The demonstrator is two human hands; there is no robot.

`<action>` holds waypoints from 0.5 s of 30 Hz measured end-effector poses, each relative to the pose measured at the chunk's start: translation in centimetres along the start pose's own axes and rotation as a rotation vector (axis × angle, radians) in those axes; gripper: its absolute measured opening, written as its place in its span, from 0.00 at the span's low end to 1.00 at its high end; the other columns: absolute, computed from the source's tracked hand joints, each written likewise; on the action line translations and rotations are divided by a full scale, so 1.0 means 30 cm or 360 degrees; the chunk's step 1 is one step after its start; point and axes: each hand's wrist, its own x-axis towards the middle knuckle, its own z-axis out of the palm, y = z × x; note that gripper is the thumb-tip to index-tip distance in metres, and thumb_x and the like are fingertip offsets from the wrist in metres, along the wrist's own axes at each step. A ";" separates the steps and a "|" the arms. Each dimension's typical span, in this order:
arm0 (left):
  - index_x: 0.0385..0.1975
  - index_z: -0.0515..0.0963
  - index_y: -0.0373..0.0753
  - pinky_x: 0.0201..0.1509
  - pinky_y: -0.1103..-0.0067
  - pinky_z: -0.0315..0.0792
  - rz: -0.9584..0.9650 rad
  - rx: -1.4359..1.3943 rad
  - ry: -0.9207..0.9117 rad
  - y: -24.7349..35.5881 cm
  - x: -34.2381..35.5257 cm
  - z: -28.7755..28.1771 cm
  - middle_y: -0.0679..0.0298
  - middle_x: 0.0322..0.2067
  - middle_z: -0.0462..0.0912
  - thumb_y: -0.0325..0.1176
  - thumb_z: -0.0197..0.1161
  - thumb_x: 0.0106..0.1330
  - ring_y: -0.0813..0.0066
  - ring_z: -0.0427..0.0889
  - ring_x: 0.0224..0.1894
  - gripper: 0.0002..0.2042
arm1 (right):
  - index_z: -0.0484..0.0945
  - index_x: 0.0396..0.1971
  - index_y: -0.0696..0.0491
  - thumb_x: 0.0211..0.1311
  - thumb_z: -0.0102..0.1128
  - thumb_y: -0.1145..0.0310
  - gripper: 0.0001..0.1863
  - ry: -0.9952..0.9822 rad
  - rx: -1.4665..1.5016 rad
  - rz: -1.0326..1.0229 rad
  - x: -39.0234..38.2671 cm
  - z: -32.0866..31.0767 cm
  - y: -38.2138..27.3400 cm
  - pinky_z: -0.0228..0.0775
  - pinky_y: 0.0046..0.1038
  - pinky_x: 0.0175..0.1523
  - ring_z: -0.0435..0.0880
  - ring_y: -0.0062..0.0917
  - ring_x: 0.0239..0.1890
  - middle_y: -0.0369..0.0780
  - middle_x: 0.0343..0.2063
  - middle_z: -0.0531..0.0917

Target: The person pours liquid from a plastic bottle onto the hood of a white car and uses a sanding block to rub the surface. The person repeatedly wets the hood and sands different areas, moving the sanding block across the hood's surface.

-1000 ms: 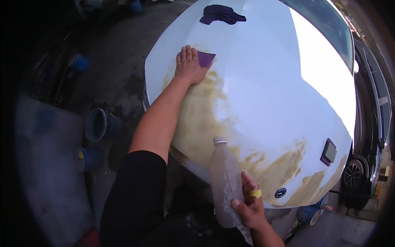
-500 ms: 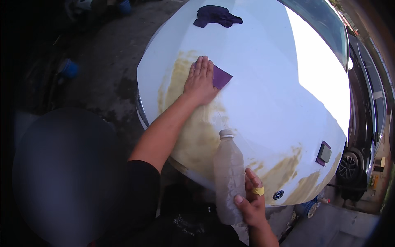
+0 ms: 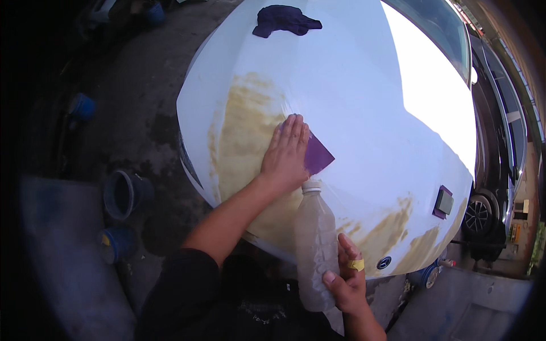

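Sheet lies under our left fingers, against the white hood; one purple corner juts out to their right. Our left hand is laid flat, palm down, with those fingers straight and close together, not curled around anything; how the thumb sits we cannot tell.

Our right hand grasps the bottle low on its right side, the thumb pressed to its front and the other fingers partly hidden behind it. We see yellow tape around one of these right fingers. The bottle leans slightly, its pale cap just below the left hand as we look down; whether they touch, we cannot tell.

Brownish patches spread over the hood to the left of our left fingers and beyond their tips, with more to the right of our right fingers. Well beyond the left fingertips we see a dark, crumpled cloth. The emblem sits near our right fingers, to their right, and farther that way a grey block rests on a purple piece. On the ground, well left of our left fingers, stands a bucket.
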 end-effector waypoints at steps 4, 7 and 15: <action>0.70 0.56 0.38 0.73 0.63 0.51 -0.0362 0.0259 0.0378 -0.421 0.337 -0.091 0.46 0.67 0.60 0.55 0.53 0.68 0.51 0.55 0.71 0.36 | 0.49 0.70 0.59 0.56 0.60 0.79 0.42 -0.0091 0.0025 0.0042 0.006 0.033 0.009 0.35 0.38 0.76 0.49 0.34 0.75 0.46 0.72 0.54; 0.68 0.62 0.43 0.68 0.61 0.60 -0.0505 0.0045 0.0036 -0.415 0.353 -0.138 0.46 0.61 0.71 0.52 0.55 0.67 0.48 0.65 0.66 0.32 | 0.50 0.70 0.60 0.57 0.60 0.79 0.42 -0.0094 0.0022 0.0005 0.011 0.054 -0.004 0.35 0.37 0.76 0.49 0.34 0.75 0.46 0.72 0.55; 0.72 0.42 0.27 0.79 0.61 0.32 -0.0079 0.0104 -0.0342 -0.063 -0.118 -0.062 0.46 0.75 0.37 0.51 0.55 0.65 0.53 0.33 0.78 0.45 | 0.50 0.70 0.61 0.57 0.60 0.79 0.42 -0.0052 0.0008 0.0001 0.040 0.056 -0.010 0.40 0.37 0.75 0.51 0.34 0.74 0.47 0.70 0.56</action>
